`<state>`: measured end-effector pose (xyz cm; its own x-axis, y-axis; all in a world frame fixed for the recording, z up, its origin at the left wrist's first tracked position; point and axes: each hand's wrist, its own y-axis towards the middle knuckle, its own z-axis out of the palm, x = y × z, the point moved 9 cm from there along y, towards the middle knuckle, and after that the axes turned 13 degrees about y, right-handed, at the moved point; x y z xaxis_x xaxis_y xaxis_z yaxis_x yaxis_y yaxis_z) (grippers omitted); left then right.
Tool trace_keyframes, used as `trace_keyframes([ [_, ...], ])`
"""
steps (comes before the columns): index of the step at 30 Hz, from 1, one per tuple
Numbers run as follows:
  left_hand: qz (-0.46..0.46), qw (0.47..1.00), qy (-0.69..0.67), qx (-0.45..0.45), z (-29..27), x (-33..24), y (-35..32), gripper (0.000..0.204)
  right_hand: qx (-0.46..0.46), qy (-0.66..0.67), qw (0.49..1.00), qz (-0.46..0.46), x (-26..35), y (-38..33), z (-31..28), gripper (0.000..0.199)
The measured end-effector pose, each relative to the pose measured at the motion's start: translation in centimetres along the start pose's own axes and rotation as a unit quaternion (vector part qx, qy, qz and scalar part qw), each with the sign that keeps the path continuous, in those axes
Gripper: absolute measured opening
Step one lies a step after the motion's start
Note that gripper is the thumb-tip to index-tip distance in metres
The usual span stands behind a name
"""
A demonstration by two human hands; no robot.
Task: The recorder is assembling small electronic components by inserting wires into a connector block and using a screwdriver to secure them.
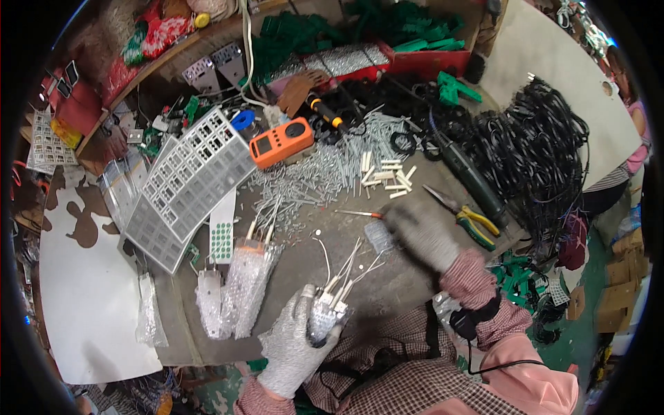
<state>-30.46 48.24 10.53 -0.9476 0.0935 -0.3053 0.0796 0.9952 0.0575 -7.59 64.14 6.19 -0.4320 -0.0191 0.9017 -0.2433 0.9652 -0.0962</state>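
My left hand [299,340], in a pale knit glove, closes around a silvery, bubble-wrapped part [325,319] near the table's front edge. White sleeves and several thin white wires [351,264] stick up out of that part. My right hand [420,234], gloved too, is smeared by motion over the middle of the table, so its fingers cannot be read. Close to it lie a small clear plastic piece [378,237] and a thin orange-handled tool [361,213]. Just right of that hand are pliers [472,223] with yellow-green handles.
Loose screws [311,173] and white tubes [389,177] are heaped behind my hands, beside an orange meter [281,142]. White grid trays [200,180] and bubble-wrapped parts [249,283] lie left. Black cables [529,145] and a dark cylindrical tool [470,176] fill the right.
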Motion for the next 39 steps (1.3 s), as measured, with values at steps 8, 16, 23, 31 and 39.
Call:
trace_keyframes([
  [8, -0.097, 0.944, -0.259, 0.182, 1.8, 0.7, 9.6, 0.049, 0.009, -0.243, 0.964, -0.109, 1.5, 4.6, -2.0, 0.019],
  [16, -0.112, 0.824, -0.504, 0.233, 4.3, -1.0, 9.9, 0.045, -0.023, -0.270, 0.953, -0.136, 0.9, 4.3, -2.3, 0.017],
  [23, -0.173, 0.686, -0.676, 0.206, 5.3, -0.8, 7.8, 0.044, -0.032, -0.004, 0.981, -0.193, 5.2, 1.1, -2.1, 0.023],
  [31, -0.170, 0.777, -0.570, 0.206, 4.8, -0.9, 9.2, 0.034, 0.075, 0.168, 0.969, -0.165, 7.4, -0.7, 2.0, 0.026],
  [39, -0.202, 0.838, -0.475, 0.178, 2.9, -0.6, 9.6, 0.029, 0.061, 0.291, 0.950, -0.097, 6.2, -0.7, 3.6, 0.029],
])
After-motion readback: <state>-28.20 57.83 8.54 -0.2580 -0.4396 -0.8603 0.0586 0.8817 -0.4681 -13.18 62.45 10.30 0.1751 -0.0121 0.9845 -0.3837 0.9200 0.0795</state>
